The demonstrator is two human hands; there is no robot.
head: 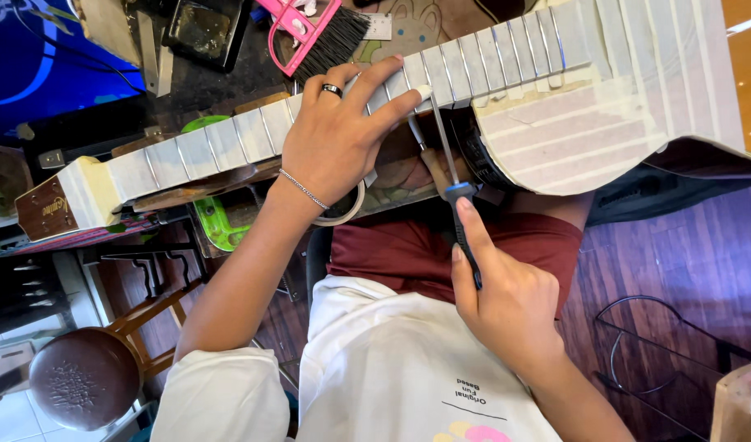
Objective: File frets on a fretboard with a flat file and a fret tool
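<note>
- Your right hand [506, 307] is closed around a small file [451, 164]: thumb laid along the dark grip, blue collar just past the thumb tip, thin steel shaft running up to the frets.
- File: light, stiff and narrow, and the grip looks rubbery, so probably no slip. Judged best held low on the grip, as it is now; the bare shaft would likely flex or roll.
- Your left hand [339, 135] lies flat with fingers spread on the guitar neck [228, 143], pressing it down; dark ring on one finger, thin chain at the wrist. It grips nothing, only presses.
- Guitar neck runs across the frame, resting over your lap; fingerboard covered in pale masking tape, with metal frets showing as thin bright lines between strips.
- Judgement: the neck is rigid wood and long, and would pivot if unsupported; steady it near the working fret. Tape is soft and tears easily, frets are hard but can be scratched.
- Guitar body [605, 123] to the right, also taped in cream strips, curved edge, glossy orange finish at the far corner; likely hollow, so treat it as fragile.
- Headstock [48, 209] at left, dark brown.
- Roll of tape [347, 214] hangs below the left wrist.
- Pink hand brush [318, 33] with black bristles lies beyond the neck.
- Round brown stool [85, 376] at lower left.
</note>
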